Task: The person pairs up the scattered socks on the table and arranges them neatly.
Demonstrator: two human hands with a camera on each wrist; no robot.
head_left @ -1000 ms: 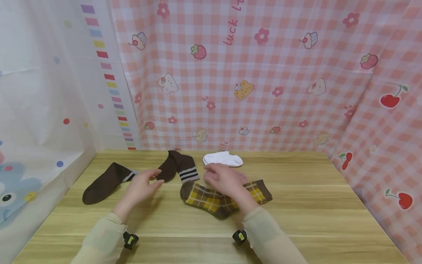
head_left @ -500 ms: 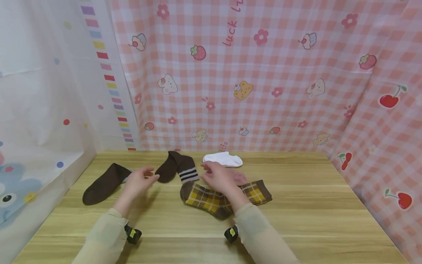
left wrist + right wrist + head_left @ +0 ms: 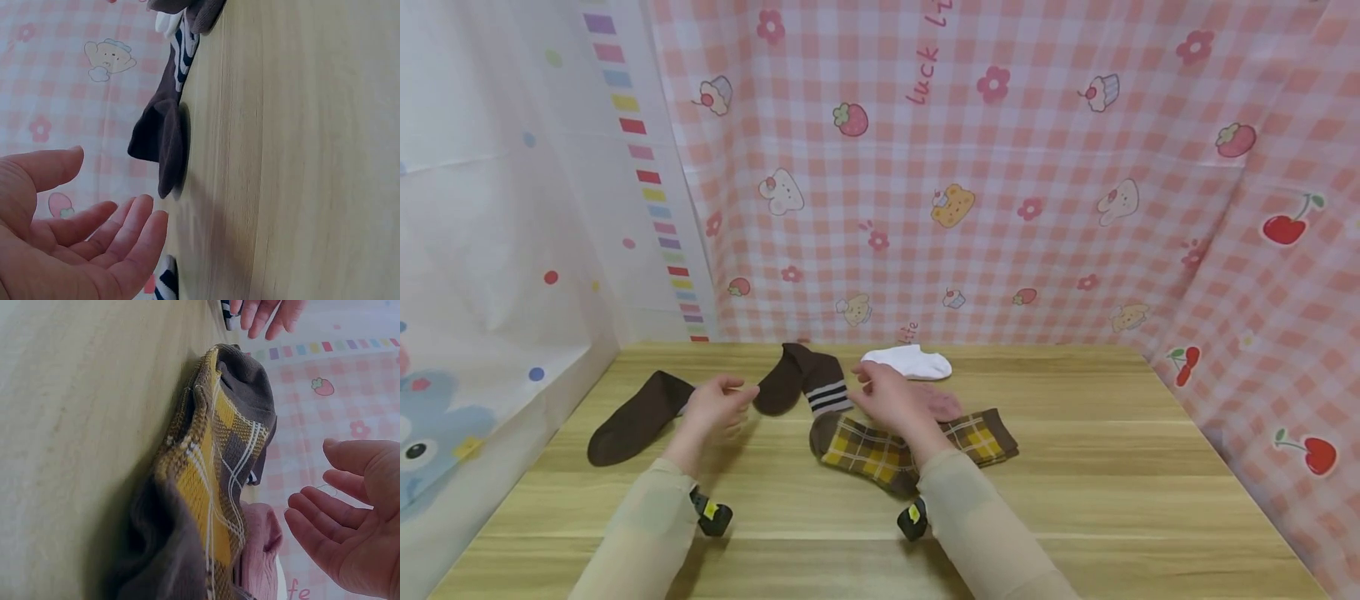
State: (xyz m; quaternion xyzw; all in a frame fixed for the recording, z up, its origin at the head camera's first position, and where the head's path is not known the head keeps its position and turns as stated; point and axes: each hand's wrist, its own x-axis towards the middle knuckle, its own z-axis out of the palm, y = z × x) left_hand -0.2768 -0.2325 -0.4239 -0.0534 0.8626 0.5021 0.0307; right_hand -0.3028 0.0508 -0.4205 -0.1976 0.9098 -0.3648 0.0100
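My left hand [image 3: 717, 408] hovers with relaxed fingers between two brown socks, holding nothing. One brown sock [image 3: 638, 423] lies at the left, its striped cuff partly behind that hand; the other brown sock [image 3: 782, 382], with grey and black cuff stripes, is folded over right of the fingertips. In the left wrist view, bare space separates my fingers from the folded brown sock [image 3: 170, 134]. My right hand [image 3: 893, 402], empty and loosely bent, is above the yellow-brown plaid sock [image 3: 861, 450]. It partly covers a pink sock [image 3: 942, 402]. Beyond its fingertips lies a white ankle sock [image 3: 912, 362].
The socks lie on a wood-grain table [image 3: 1120, 475]. A pink checked cloth [image 3: 1037, 250] hangs along the back and right side, and a white patterned cloth [image 3: 497, 233] borders the left. Black wrist cameras sit below both hands.
Both hands have drifted slightly left and a little farther from the body. More of the pink sock shows behind the right hand. The socks have stayed in place.
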